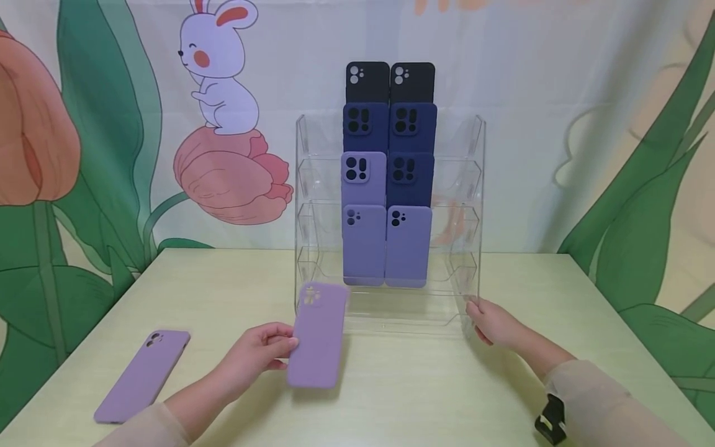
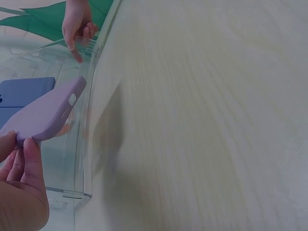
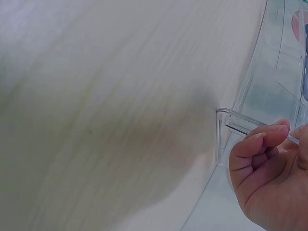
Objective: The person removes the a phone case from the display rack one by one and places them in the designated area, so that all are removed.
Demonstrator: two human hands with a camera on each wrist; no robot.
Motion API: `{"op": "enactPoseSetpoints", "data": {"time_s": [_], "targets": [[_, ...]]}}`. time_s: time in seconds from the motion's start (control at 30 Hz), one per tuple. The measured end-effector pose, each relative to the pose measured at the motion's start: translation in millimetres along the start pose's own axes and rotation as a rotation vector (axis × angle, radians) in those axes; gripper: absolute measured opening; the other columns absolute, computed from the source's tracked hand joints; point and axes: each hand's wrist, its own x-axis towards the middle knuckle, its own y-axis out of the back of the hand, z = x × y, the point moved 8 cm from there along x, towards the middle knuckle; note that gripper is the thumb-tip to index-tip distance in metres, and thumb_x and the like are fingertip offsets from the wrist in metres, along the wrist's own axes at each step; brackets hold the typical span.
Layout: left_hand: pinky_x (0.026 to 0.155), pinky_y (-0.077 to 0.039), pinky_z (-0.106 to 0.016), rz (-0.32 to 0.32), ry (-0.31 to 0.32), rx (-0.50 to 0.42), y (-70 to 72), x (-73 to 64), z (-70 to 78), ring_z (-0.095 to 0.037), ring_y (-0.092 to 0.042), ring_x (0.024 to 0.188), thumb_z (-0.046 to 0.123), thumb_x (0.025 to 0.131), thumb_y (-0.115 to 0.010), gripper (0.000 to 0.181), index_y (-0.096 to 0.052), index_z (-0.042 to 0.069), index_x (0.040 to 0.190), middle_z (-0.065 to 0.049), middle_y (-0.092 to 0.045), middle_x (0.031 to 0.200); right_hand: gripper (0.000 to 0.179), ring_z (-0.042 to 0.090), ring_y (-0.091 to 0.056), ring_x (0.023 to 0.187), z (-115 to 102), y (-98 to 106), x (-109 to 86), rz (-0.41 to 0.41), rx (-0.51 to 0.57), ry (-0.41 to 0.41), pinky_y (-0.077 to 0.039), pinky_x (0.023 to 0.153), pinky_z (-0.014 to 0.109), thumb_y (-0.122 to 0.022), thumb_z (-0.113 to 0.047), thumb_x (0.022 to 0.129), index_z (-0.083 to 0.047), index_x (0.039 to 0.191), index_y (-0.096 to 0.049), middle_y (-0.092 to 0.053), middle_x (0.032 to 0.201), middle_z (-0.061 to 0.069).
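A light purple phone case (image 1: 318, 338) is pinched at its left edge between thumb and fingers of my left hand (image 1: 262, 351). It is held up over the table in front of a clear acrylic display rack (image 1: 388, 324), its camera cutout at the top. My right hand (image 1: 494, 323) grips the rack's lower right front edge; in the right wrist view the fingers (image 3: 248, 147) curl round the clear side panel (image 3: 236, 127). Two lilac cases (image 1: 364, 248) stand side by side on the rack's lowest tier. Another purple case (image 1: 142, 379) lies flat on the table at left.
Above the lowest tier, a lilac case (image 1: 363, 186) stands beside a navy case (image 1: 412, 189). Higher up are two navy cases (image 1: 413, 139), then two black cases (image 1: 412, 87) at the top. Behind the pale wood table (image 1: 223, 279) hangs a printed curtain (image 1: 335, 37).
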Motion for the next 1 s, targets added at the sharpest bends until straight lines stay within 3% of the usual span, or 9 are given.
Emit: {"op": "enactPoseSetpoints", "data": {"time_s": [0.5,1.0], "targets": [[0.071,-0.052,-0.031,0.036,0.023,0.032,19.9,-12.2,-7.2,-0.013,-0.060,0.082,0.018,0.090,-0.062,0.034,-0.056,-0.008,0.113,-0.002,-0.067,0.093,0.050,0.011,-0.032,0.037,0.2,0.2,1.8,0.001,-0.014,0.004,-0.035,0.046,0.030,-0.023,-0.017,0.101,0.018,0.137,-0.023,-0.037,0.045,-0.002],[0.071,-0.052,-0.030,0.103,0.067,0.055,48.6,-30.0,-12.8,-0.012,-0.060,0.081,0.018,0.090,-0.062,0.037,-0.054,-0.009,0.115,-0.001,-0.064,0.092,0.051,0.010,-0.031,0.037,-0.1,-0.2,1.2,-0.005,-0.005,0.002,-0.034,0.044,0.029,-0.022,-0.018,0.101,0.018,0.138,-0.024,-0.037,0.045,-0.002]]}}
